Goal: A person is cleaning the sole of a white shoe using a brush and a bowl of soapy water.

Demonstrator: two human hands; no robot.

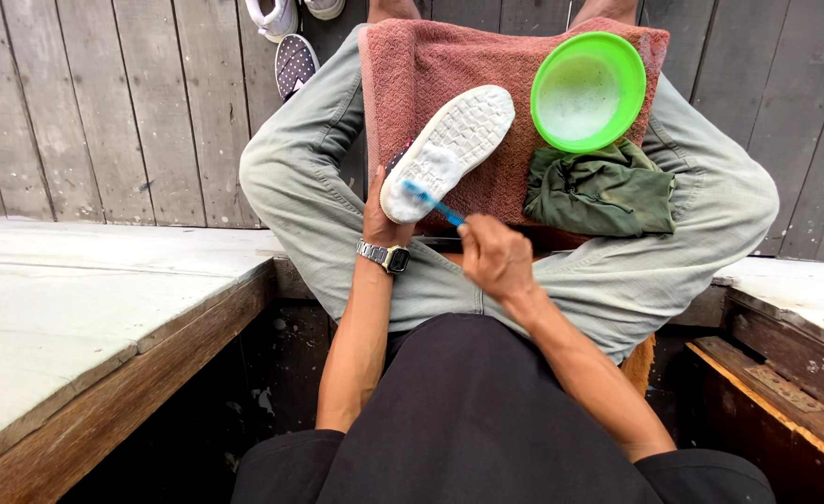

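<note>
Grey wooden decking lies below the lap. Left hand (381, 222) grips the white rubber-soled shoe (449, 149), centre frame, on a pink towel (505, 65); right hand (493, 257) pinches a blue toothbrush (433, 203). A jolted knee could tip the green plastic bowl (588, 91), upper right.

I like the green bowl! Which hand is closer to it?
Right. The right hand, holding a blue toothbrush, is below the green bowl; the left hand grips the shoe, farther away.

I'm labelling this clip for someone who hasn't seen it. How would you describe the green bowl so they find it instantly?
Start at the reddish-brown towel spread across the seated person's lap. On its right end sits the round bright green bowl, holding pale sudsy liquid. It lies just above a crumpled dark green cloth, which is dull and shapeless.
</note>
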